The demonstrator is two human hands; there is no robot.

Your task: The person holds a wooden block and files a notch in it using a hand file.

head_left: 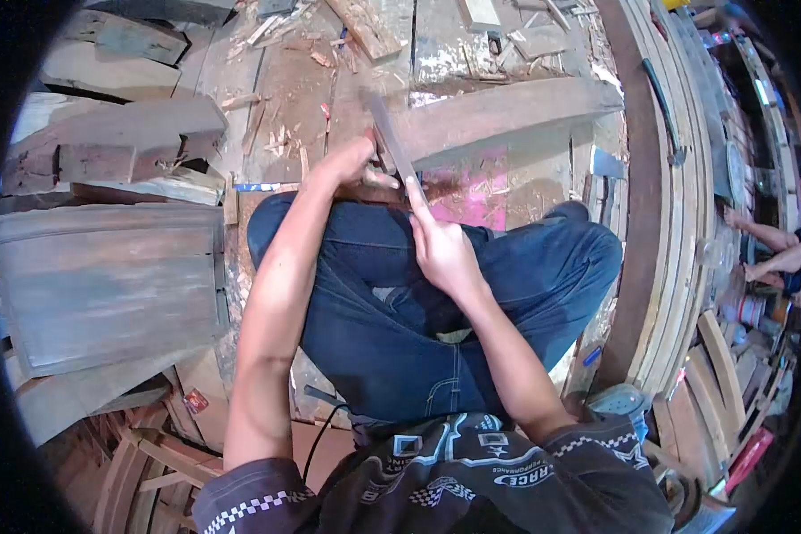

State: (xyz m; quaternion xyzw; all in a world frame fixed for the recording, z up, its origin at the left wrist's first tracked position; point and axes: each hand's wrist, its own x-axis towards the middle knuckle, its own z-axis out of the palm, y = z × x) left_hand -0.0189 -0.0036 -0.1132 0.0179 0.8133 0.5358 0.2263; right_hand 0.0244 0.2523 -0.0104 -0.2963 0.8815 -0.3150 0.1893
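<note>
A long flat metal tool point(390, 133), its far end blurred, stands up slantwise over the near end of a curved wooden plank point(507, 114). My right hand point(445, 247) is closed around the tool's lower end, with a finger stretched along it. Just left of the tool, my left hand point(360, 165) is bent at the plank's left end, its fingers partly hidden behind the tool; what they hold, if anything, is hidden. Below the plank lies a pink patch point(472, 191) scattered with shavings.
Wood blocks point(133, 142) and a wide grey board point(111, 285) lie at the left. Long planks point(676, 214) run down the right side, with a dark curved bar point(660, 107) on them. Another person's limbs point(770, 249) show at the far right. Wood scraps point(365, 31) lie ahead.
</note>
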